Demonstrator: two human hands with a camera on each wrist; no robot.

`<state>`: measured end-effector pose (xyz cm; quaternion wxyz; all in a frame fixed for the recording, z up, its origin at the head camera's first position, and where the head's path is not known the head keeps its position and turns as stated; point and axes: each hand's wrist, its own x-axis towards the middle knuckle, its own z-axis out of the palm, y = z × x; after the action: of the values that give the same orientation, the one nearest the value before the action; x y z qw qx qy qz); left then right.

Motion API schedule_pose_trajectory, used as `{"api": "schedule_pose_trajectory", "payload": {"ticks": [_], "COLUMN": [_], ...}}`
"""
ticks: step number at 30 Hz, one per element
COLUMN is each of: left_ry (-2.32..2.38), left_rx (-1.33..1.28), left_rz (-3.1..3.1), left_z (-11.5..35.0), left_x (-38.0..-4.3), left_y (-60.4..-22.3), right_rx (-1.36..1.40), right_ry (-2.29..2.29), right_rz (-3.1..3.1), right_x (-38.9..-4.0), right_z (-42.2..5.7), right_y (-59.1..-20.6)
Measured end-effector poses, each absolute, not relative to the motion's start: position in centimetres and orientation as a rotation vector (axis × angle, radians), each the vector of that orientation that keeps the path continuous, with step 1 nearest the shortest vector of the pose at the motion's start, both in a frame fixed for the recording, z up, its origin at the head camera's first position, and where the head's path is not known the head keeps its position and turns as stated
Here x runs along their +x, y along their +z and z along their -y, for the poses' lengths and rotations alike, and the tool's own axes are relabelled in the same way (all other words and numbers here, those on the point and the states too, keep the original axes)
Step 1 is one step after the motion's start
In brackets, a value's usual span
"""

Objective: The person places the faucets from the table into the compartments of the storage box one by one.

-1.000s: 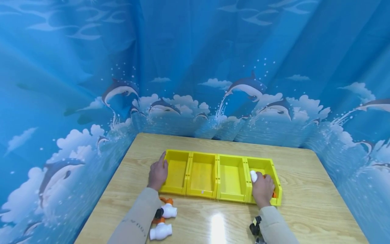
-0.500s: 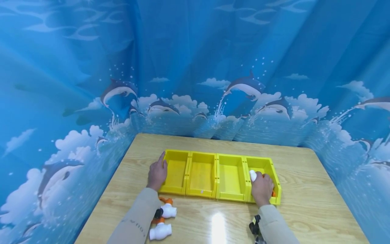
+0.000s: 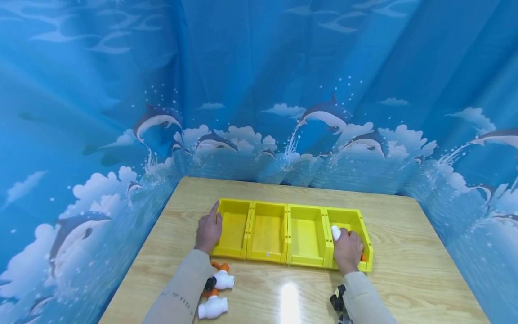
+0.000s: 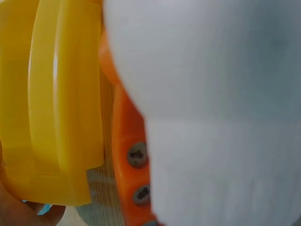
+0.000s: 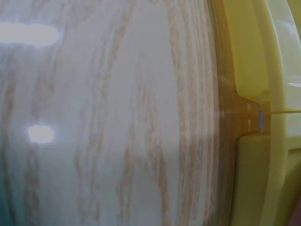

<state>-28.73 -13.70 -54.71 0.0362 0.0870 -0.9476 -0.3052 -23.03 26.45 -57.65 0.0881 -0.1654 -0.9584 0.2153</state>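
Observation:
In the head view, a row of yellow bins [image 3: 288, 235] stands on the wooden table. My left hand [image 3: 208, 230] holds the left wall of the leftmost bin, with the index finger stretched along it and the thumb at the rim. Inside the rightmost bin, my right hand [image 3: 348, 250] grips a ball valve [image 3: 336, 232]; its white end sticks out past the thumb side, and the fingers hide most of the rest. Something orange [image 3: 363, 258] shows beside that hand. A white valve [image 4: 225, 117] with an orange handle [image 4: 127, 155] fills much of the left wrist view.
Two white ball valves with orange handles lie near my left forearm, one nearer the bins [image 3: 224, 280] and one closer to me [image 3: 212, 308]. A blue dolphin-print curtain [image 3: 259, 90] surrounds the table [image 3: 404, 252]. The right wrist view shows tabletop and bin fronts [image 5: 254, 179].
Both hands keep their places and their holds. The head view has shifted very slightly; nothing else visibly differs.

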Motion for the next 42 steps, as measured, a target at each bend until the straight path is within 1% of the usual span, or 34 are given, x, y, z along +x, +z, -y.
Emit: {"api": "schedule_pose_trajectory", "payload": {"ticks": [12, 22, 35, 42], "left_ry": [-0.933, -0.937, -0.963, -0.943], "left_rx": [0.24, 0.254, 0.285, 0.258], "left_rz": [2.904, 2.899, 2.906, 2.904], "left_z": [13.94, 13.95, 13.85, 13.84], "left_x": [-28.88, -28.93, -28.93, -28.83], "left_y": [-55.01, -55.14, -55.01, -55.05], "right_rx": [-0.523, -0.496, -0.514, -0.53], "right_ry": [0.628, 0.639, 0.681, 0.686], "right_rz": [2.898, 2.934, 2.907, 2.88], "right_x": [-23.14, -23.1, -23.21, -23.27], "right_z": [-26.54, -26.57, -26.67, -26.62], "right_y": [-57.59, -57.6, -57.66, -57.66]}}
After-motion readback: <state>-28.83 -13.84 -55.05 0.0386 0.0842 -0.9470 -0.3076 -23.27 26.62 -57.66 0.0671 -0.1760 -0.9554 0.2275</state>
